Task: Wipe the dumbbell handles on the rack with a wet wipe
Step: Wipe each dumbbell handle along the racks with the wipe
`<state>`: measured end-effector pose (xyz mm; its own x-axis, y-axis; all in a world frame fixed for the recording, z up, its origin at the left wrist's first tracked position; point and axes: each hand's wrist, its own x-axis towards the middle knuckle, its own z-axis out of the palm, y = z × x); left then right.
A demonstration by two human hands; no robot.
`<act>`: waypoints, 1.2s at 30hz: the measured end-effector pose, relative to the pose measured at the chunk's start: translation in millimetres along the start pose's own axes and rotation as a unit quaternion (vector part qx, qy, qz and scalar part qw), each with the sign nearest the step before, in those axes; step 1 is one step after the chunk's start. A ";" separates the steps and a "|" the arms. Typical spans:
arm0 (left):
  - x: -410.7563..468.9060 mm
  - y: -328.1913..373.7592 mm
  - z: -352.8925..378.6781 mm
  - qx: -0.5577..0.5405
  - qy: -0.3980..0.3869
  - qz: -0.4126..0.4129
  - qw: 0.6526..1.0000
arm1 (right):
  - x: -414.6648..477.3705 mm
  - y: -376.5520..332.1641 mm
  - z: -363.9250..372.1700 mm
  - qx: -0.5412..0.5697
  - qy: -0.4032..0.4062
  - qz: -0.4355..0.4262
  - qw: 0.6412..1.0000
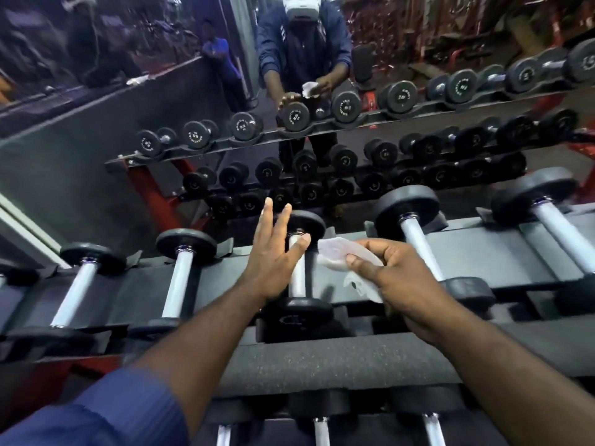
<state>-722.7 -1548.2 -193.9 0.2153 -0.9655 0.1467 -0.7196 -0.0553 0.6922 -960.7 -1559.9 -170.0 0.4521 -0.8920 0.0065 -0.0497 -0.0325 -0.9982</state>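
Note:
A row of black dumbbells with silver handles lies across the top shelf of the rack. My left hand hovers with straight, spread fingers over the left side of the middle dumbbell's handle; whether it touches the handle I cannot tell. My right hand pinches a crumpled white wet wipe just right of that handle, the wipe's edge close to the bar. Further dumbbell handles lie to the left and to the right.
A large mirror stands behind the rack and reflects the rack, the dumbbells and a person. A lower shelf with more dumbbells shows at the bottom edge. The rack has a red frame at the lower left.

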 end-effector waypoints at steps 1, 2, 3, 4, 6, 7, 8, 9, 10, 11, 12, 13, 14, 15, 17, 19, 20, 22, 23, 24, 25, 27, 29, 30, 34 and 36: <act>-7.4 9.3 0.5 -0.003 -0.011 0.010 1.000 | -9.2 -3.2 -4.0 -0.010 0.001 -0.005 1.000; -13.3 16.1 -0.3 -0.010 -0.020 0.015 1.000 | -16.3 -7.3 -6.3 -0.013 0.001 -0.002 1.000; -20.8 22.0 -0.8 -0.017 -0.029 0.022 0.999 | -24.5 -11.4 -9.4 -0.015 0.003 0.006 1.000; -26.9 27.9 -1.1 -0.024 -0.037 0.035 0.998 | -33.0 -16.6 -12.9 -0.015 0.005 0.011 1.000; -36.3 36.9 -3.9 -0.030 -0.054 0.060 0.996 | -48.9 -24.5 -18.0 -0.020 0.019 0.013 1.000; -40.5 39.0 -6.4 -0.035 -0.062 0.067 0.995 | -56.5 -26.8 -17.9 -0.028 0.031 0.009 0.999; -43.6 42.8 -9.4 -0.050 -0.072 0.072 0.994 | -64.8 -30.5 -17.1 -0.036 0.052 0.001 0.998; -45.9 45.6 -10.6 -0.067 -0.078 0.077 0.992 | -72.4 -32.8 -17.2 -0.051 0.073 -0.009 0.996; -47.7 47.4 -11.6 -0.082 -0.083 0.075 0.990 | -78.0 -33.8 -17.1 -0.071 0.093 -0.014 0.993; -51.5 49.1 -12.2 -0.096 -0.087 0.075 0.989 | -85.7 -34.6 -16.8 -0.100 0.116 -0.020 0.988; -54.2 48.8 -12.0 -0.103 -0.091 0.073 0.988 | -91.4 -35.4 -16.7 -0.124 0.136 -0.024 0.983; -58.5 50.2 -11.6 -0.108 -0.097 0.074 0.987 | -98.1 -37.8 -18.2 -0.150 0.159 -0.030 0.975; -60.8 52.5 -9.7 -0.114 -0.102 0.073 0.986 | -104.3 -41.4 -21.1 -0.176 0.182 -0.037 0.967; -63.1 56.3 -8.5 -0.121 -0.108 0.068 0.984 | -109.7 -44.3 -25.7 -0.205 0.205 -0.041 0.956; -64.7 69.2 -6.7 -0.131 -0.116 0.068 0.982 | -123.0 -52.5 -35.8 -0.274 0.231 -0.044 0.932; -60.7 84.3 -3.6 -0.136 -0.127 0.075 0.980 | -134.2 -59.6 -46.0 -0.352 0.238 -0.040 0.904; -57.4 91.6 -1.0 -0.140 -0.129 0.081 0.978 | -137.8 -61.8 -51.5 -0.382 0.237 -0.040 0.892; -49.3 106.4 8.3 -0.134 -0.130 0.085 0.979 | -139.0 -63.4 -65.2 -0.421 0.232 -0.043 0.876; -43.0 112.5 16.4 -0.131 -0.130 0.083 0.979 | -135.6 -62.4 -74.4 -0.431 0.234 -0.047 0.870; -36.8 116.4 23.2 -0.129 -0.129 0.077 0.980 | -130.6 -61.2 -82.0 -0.431 0.239 -0.054 0.868; -32.5 121.0 28.5 -0.125 -0.130 0.069 0.981 | -124.9 -59.5 -88.9 -0.418 0.247 -0.062 0.872; -18.8 128.4 45.1 -0.135 -0.126 0.055 0.981 | -107.1 -53.1 -106.2 -0.364 0.273 -0.074 0.887; -0.7 134.0 63.2 -0.153 -0.100 0.043 0.982 | -80.6 -42.4 -126.7 -0.325 0.305 -0.086 0.891; 6.6 135.9 70.7 -0.152 -0.085 0.036 0.984 | -67.5 -36.8 -134.2 -0.311 0.321 -0.093 0.890; 46.2 125.9 109.8 -0.158 -0.018 -0.030 0.987 | -5.9 -10.7 -162.0 -0.282 0.329 -0.137 0.891; 62.9 113.8 124.7 -0.161 0.007 -0.064 0.985 | 25.8 2.6 -163.8 -0.296 0.305 -0.180 0.887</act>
<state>-873.4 -1647.0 -194.1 0.3019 -0.9520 0.0513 -0.4398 -0.0913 0.8934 -1095.1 -1656.8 -162.8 -0.0228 -0.8478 0.5299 -0.5401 -0.4356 -0.7201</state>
